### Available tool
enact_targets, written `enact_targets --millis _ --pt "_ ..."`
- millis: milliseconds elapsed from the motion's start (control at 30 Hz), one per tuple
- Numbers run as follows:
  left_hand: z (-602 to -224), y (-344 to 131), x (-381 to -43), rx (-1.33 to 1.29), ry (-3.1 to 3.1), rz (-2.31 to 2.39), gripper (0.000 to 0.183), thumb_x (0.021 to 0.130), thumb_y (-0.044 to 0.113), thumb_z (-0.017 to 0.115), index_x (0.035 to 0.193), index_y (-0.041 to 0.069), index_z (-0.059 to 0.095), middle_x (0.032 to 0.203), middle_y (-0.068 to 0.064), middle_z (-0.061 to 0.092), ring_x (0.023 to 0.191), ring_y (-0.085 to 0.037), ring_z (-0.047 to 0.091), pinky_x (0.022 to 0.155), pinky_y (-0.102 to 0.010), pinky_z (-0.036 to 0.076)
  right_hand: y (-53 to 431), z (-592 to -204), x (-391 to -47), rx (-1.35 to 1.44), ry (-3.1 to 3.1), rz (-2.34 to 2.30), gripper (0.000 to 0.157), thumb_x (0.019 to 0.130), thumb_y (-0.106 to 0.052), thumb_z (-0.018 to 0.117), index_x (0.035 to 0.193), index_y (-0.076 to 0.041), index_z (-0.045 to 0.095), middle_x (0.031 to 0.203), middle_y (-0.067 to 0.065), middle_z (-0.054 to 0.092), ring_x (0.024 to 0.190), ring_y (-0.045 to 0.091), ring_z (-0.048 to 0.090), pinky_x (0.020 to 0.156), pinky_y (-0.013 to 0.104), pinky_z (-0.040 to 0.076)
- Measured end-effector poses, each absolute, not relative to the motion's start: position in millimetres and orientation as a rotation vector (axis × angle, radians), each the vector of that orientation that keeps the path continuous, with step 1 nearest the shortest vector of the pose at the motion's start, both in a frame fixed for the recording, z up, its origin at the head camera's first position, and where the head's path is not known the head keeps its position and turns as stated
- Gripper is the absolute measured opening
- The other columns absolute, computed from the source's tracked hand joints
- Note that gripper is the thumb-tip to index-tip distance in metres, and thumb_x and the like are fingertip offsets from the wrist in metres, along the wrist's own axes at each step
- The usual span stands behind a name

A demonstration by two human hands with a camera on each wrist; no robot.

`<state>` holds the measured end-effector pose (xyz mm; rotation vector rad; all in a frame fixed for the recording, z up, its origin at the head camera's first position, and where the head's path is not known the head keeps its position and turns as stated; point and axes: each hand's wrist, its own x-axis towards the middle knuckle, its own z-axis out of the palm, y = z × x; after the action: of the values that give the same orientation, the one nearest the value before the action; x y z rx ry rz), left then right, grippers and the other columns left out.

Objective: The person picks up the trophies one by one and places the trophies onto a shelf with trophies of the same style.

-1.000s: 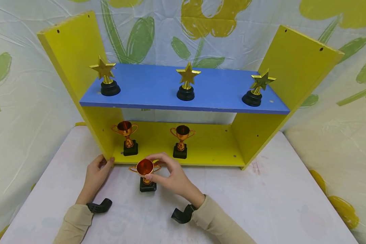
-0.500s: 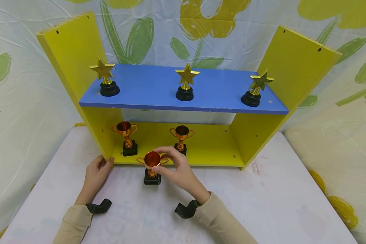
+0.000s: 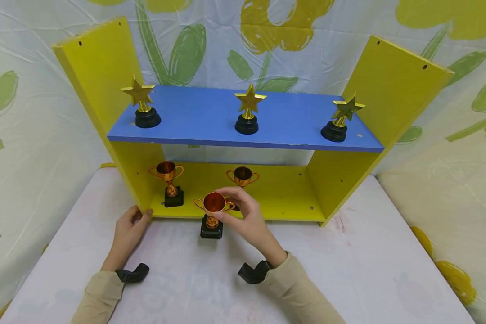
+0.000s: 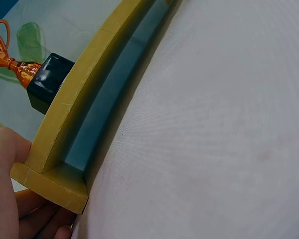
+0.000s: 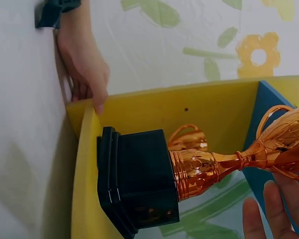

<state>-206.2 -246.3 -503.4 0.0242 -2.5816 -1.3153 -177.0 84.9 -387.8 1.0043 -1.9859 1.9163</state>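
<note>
My right hand (image 3: 249, 218) pinches a bronze trophy cup (image 3: 212, 222) by its bowl, in front of the shelf's lower board. Close up in the right wrist view, the held trophy's black base (image 5: 139, 179) looks raised off the board. My left hand (image 3: 129, 229) grips the lower front left corner of the yellow and blue shelf (image 4: 50, 184), thumb on one face and fingers on the other. On the lower board, one bronze trophy (image 3: 171, 184) stands at the left. Another trophy (image 3: 243, 174) stands near the middle, partly hidden behind my right hand.
Three gold star trophies stand on the blue upper board (image 3: 198, 108): a left star (image 3: 141, 101), a middle star (image 3: 249, 108) and a right star (image 3: 342, 117). Yellow side panels (image 3: 393, 90) rise at both ends. A white cloth covers the table (image 3: 368, 279).
My right hand has carried the trophy right and toward the shelf, now covering the lower part of the middle trophy. My left hand stays on the shelf corner.
</note>
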Motion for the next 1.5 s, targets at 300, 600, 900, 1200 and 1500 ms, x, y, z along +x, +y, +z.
enact_targets --millis 300,600,900,1200,1500 --pt "-504 -246 -206 0.040 -2.588 -1.319 0.042 0.100 0.033 0.057 0.126 0.000 0.059 0.111 -0.019 0.066 0.099 -0.026 0.056 0.080 -0.021 0.041 95 -381 -181 0.975 -1.918 1.921 0.047 0.091 -0.023 0.074 0.127 0.003 0.057 0.123 0.017 0.060 0.109 0.025 0.059 0.099 0.037 0.046" --pt "-501 -245 -206 0.049 -2.597 -1.316 0.041 0.101 0.034 0.056 0.124 0.000 0.059 0.109 -0.018 0.065 0.100 -0.026 0.056 0.081 -0.025 0.042 106 -375 -186 0.939 -1.874 1.902 0.048 0.092 -0.024 0.072 0.125 0.007 0.056 0.124 0.006 0.061 0.110 0.022 0.057 0.102 0.034 0.044" --pt "-501 -245 -207 0.053 -2.606 -1.311 0.041 0.101 0.035 0.055 0.122 0.001 0.059 0.108 -0.018 0.065 0.099 -0.026 0.055 0.083 -0.029 0.042 115 -372 -187 0.911 -1.837 1.898 0.047 0.093 -0.020 0.071 0.125 0.010 0.055 0.127 0.004 0.061 0.112 0.023 0.056 0.100 0.033 0.045" --pt "-506 -247 -208 0.038 -2.598 -1.305 0.042 0.101 0.035 0.055 0.124 0.000 0.059 0.108 -0.017 0.065 0.098 -0.024 0.054 0.083 -0.031 0.042 120 -369 -189 0.908 -1.790 1.907 0.048 0.093 -0.020 0.070 0.124 0.014 0.053 0.126 0.002 0.062 0.108 0.020 0.057 0.095 0.029 0.048" --pt "-505 -247 -209 0.047 -2.602 -1.312 0.041 0.101 0.036 0.056 0.123 0.001 0.060 0.107 -0.017 0.066 0.098 -0.024 0.055 0.082 -0.029 0.042 125 -364 -191 0.877 -1.753 1.895 0.065 0.091 -0.036 0.073 0.123 0.017 0.052 0.122 0.001 0.063 0.107 0.018 0.058 0.090 0.028 0.048"
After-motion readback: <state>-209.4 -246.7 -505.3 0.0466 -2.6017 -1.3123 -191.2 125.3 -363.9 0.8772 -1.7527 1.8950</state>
